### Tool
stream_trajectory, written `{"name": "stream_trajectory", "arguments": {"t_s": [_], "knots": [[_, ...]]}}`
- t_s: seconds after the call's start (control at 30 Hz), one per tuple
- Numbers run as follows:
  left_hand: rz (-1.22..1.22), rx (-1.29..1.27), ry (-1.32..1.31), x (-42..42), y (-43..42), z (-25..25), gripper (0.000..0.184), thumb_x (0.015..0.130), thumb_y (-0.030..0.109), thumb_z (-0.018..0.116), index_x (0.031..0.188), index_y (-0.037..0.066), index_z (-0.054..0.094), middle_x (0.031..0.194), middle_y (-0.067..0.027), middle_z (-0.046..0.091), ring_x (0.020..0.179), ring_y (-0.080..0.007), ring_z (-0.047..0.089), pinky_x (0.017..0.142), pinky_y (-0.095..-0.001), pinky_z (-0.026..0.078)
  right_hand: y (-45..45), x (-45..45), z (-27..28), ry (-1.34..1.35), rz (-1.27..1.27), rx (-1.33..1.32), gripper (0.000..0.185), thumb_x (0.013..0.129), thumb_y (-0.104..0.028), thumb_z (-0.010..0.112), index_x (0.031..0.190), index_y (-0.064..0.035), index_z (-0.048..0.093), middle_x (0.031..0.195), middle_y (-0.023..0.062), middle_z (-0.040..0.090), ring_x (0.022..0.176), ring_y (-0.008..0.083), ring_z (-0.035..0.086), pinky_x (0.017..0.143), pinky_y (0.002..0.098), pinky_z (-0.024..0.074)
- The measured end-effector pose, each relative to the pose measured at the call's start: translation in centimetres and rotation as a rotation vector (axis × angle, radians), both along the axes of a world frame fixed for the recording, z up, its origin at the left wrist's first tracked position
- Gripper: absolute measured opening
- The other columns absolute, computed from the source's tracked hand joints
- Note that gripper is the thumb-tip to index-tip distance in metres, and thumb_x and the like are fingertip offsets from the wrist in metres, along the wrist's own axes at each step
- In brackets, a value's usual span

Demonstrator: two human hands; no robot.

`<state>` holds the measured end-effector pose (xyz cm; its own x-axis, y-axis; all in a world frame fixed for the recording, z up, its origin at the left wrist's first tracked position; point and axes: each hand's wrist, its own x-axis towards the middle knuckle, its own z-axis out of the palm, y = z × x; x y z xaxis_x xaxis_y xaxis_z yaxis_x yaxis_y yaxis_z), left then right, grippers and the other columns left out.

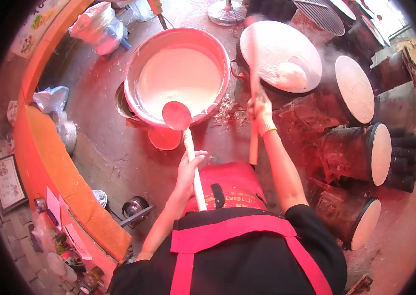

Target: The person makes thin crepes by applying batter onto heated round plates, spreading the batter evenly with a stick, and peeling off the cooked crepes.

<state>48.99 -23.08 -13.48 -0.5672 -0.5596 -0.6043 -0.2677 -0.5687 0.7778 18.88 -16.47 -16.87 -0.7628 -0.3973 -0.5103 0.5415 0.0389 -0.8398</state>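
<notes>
My left hand (187, 169) is closed around the pale handle of a long ladle (177, 116). The ladle's round bowl is at the near rim of a large tub (136, 98) of pale batter (181, 76). Closed on a long wooden stick (254, 59), my right hand (260, 107) is just in front of a round griddle (274, 37). The stick's far part crosses the griddle's left side and is blurred. Pale batter coats the griddle, with a thicker lump (289, 76) near its front edge.
More round griddles stand on drum stoves to the right, among them a pale-topped griddle (355, 89) and a lower griddle (380, 154). Steam rises near the back right. An orange counter edge (60, 162) curves along the left. A round red-lit disc (164, 139) sits below the tub.
</notes>
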Motion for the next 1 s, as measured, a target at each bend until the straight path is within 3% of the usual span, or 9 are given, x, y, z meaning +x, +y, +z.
{"name": "stream_trajectory", "arguments": {"t_s": [0.13, 0.23, 0.33, 0.37, 0.5, 0.6, 0.8, 0.9, 1.0], "knots": [[-0.03, -0.032, -0.037, -2.7, 1.5, 1.2, 0.021, 0.089, 0.011, 0.062, 0.109, 0.003, 0.065, 0.105, -0.0034, 0.062, 0.102, -0.012, 0.053, 0.094, -0.0279, 0.039, 10.2, -2.2, -2.7, -0.062, -0.048, -0.115, 0.025, 0.101, -0.036, 0.05, 0.119, -0.0199, 0.053, 0.061, -0.0032, 0.044, 0.04, 0.0074, 0.034, 0.036, 0.0248, 0.0281], [-0.042, -0.052, -0.035, -5.1, 3.6, 1.7, 0.021, 0.09, 0.012, 0.062, 0.109, 0.003, 0.066, 0.101, -0.002, 0.062, 0.096, -0.0104, 0.052, 0.088, -0.027, 0.04, 15.7, -7.4, -1.2, -0.184, -0.093, -0.035, 0.025, 0.101, -0.037, 0.048, 0.088, -0.0154, 0.047, 0.061, -0.0019, 0.045, 0.039, 0.0083, 0.034, 0.034, 0.0258, 0.0251], [-0.055, -0.017, -0.003, -8.1, 6.0, 1.2, 0.022, 0.09, 0.014, 0.063, 0.109, 0.004, 0.067, 0.098, -0.0002, 0.061, 0.091, -0.0083, 0.051, 0.083, -0.0265, 0.04, 15.4, -10.4, -2.9, -0.138, -0.045, -0.393, 0.036, 0.098, -0.048, 0.048, 0.093, -0.0131, 0.052, 0.063, -0.0013, 0.044, 0.04, 0.009, 0.031, 0.036, 0.0254, 0.0249], [-0.061, -0.018, 0.003, -9.2, 6.7, 0.8, 0.022, 0.09, 0.014, 0.063, 0.109, 0.004, 0.067, 0.097, 0.0004, 0.061, 0.09, -0.0077, 0.05, 0.082, -0.0261, 0.04, 14.1, -10.3, -2.2, -0.253, -0.088, -0.418, 0.027, 0.1, -0.039, 0.051, 0.087, -0.0148, 0.047, 0.061, -0.0003, 0.044, 0.04, 0.0104, 0.035, 0.037, 0.0259, 0.0277], [-0.09, -0.027, 0.013, -13.5, 8.8, 1.6, 0.021, 0.09, 0.014, 0.064, 0.108, 0.004, 0.067, 0.095, 0.002, 0.06, 0.089, -0.006, 0.051, 0.079, -0.0223, 0.04, 18.8, -10.3, -2.1, -0.203, 0.283, 0.02, 0.045, 0.1, -0.036, 0.051, 0.143, -0.0256, 0.048, 0.064, -0.0005, 0.049, 0.043, 0.011, 0.038, 0.039, 0.0283, 0.0317], [-0.04, 0.004, 0.015, -16.0, 10.8, 1.7, 0.019, 0.091, 0.015, 0.064, 0.106, 0.004, 0.066, 0.091, 0.0012, 0.059, 0.08, -0.0059, 0.053, 0.073, -0.0215, 0.043, 25.3, -16.7, -3.3, -0.256, 0.185, 0.139, 0.03, 0.101, -0.043, 0.046, 0.125, -0.0279, 0.055, 0.059, -0.0027, 0.045, 0.037, 0.0094, 0.032, 0.035, 0.0278, 0.0267], [0.026, 0.1, 0.063, -19.5, 14.6, 2.8, 0.015, 0.093, 0.014, 0.064, 0.103, 0.004, 0.059, 0.078, -0.0007, 0.056, 0.061, -0.0061, 0.051, 0.052, -0.0197, 0.041, 20.6, -22.6, -1.1, 0.085, 0.056, -0.038, 0.035, 0.103, -0.034, 0.045, 0.132, -0.0175, 0.054, 0.059, -0.0021, 0.046, 0.04, 0.0083, 0.038, 0.034, 0.0248, 0.0293], [-0.012, 0.152, 0.083, -20.8, 14.4, 5.1, 0.014, 0.094, 0.013, 0.063, 0.102, 0.004, 0.055, 0.075, -0.0016, 0.056, 0.052, -0.0039, 0.045, 0.042, -0.0179, 0.034, 16.1, -20.1, 1.6, 0.202, 0.3, 0.319, 0.035, 0.1, -0.03, 0.053, 0.132, -0.0149, 0.058, 0.062, -0.0016, 0.05, 0.045, 0.009, 0.043, 0.041, 0.0251, 0.0356], [-0.056, 0.129, 0.058, -21.3, 13.5, 6.6, 0.017, 0.096, 0.017, 0.061, 0.103, 0.004, 0.052, 0.07, -0.0019, 0.054, 0.046, -0.002, 0.038, 0.037, -0.018, 0.029, 18.7, -19.1, -0.5, 0.267, 0.245, -0.077, 0.04, 0.097, -0.016, 0.058, 0.136, -0.0104, 0.056, 0.1, -0.0005, 0.064, 0.053, 0.0038, 0.046, 0.046, 0.0218, 0.038]]}}
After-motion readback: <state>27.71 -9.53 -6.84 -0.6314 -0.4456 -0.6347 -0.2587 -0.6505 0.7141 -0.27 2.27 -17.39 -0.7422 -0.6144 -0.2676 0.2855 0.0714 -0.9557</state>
